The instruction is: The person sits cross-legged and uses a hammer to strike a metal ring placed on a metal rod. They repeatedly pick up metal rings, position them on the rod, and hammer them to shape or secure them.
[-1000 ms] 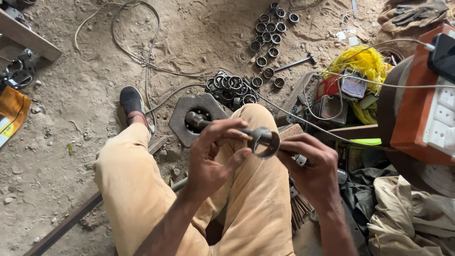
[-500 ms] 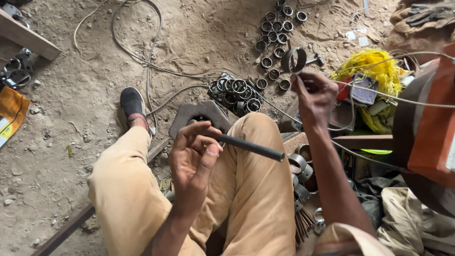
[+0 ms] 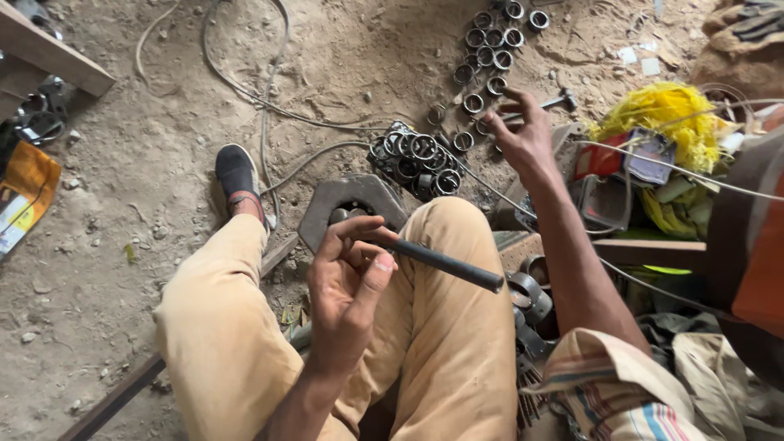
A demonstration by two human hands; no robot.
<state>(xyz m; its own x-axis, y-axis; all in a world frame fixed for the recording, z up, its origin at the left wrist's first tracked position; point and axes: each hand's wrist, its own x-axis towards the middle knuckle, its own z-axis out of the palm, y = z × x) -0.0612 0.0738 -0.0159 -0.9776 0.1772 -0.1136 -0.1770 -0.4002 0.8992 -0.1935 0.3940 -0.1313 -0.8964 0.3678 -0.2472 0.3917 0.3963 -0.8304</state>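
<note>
My left hand (image 3: pixel 349 273) is closed around a dark metal rod (image 3: pixel 445 264) that points to the right over my knee. My right hand (image 3: pixel 523 135) is stretched forward, fingers spread, just above the ground beside the rows of small metal rings (image 3: pixel 490 41). Nothing shows in that hand. A pile of larger metal rings (image 3: pixel 416 159) lies in front of my knee. A grey hexagonal steel plate (image 3: pixel 343 204) with a central hole lies on the ground under the left hand.
Cables (image 3: pixel 269 98) snake over the sandy ground. A hammer (image 3: pixel 555 102) lies by the right hand. A yellow rope bundle (image 3: pixel 665 122) and clutter fill the right side. More rings (image 3: pixel 527 294) lie by my right thigh. A wooden plank (image 3: pixel 49 57) is at top left.
A second ago both hands held a ring on the rod. The right hand then carried the ring forward and now reaches over the rows of rings with nothing visible in it.
</note>
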